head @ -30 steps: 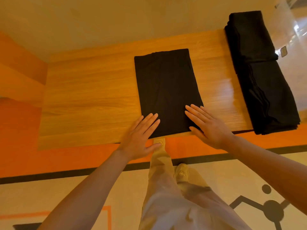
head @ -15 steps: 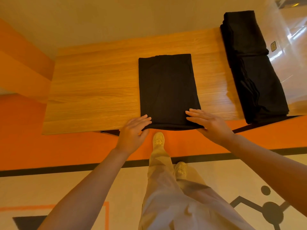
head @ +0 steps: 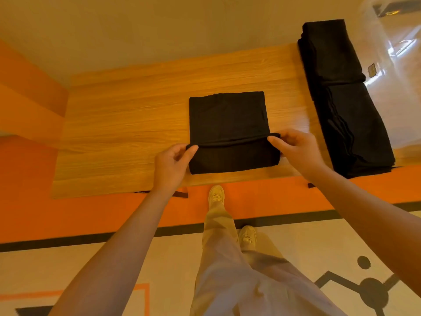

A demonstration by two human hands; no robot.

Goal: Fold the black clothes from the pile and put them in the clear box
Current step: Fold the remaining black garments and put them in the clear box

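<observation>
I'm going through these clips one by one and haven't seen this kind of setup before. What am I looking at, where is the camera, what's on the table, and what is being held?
There is no machine here: a person works with bare hands. The single camera sits on their head and looks down, so you see their arms, trousers and shoes. On the wooden table lies a black garment, partly folded. The left hand and right hand each pinch a corner of its near edge, which is lifted and turned over toward the far end. At the right lies a stack of black clothes, and beyond it the clear box, part of it out of frame. Each grip is on the garment only.
</observation>
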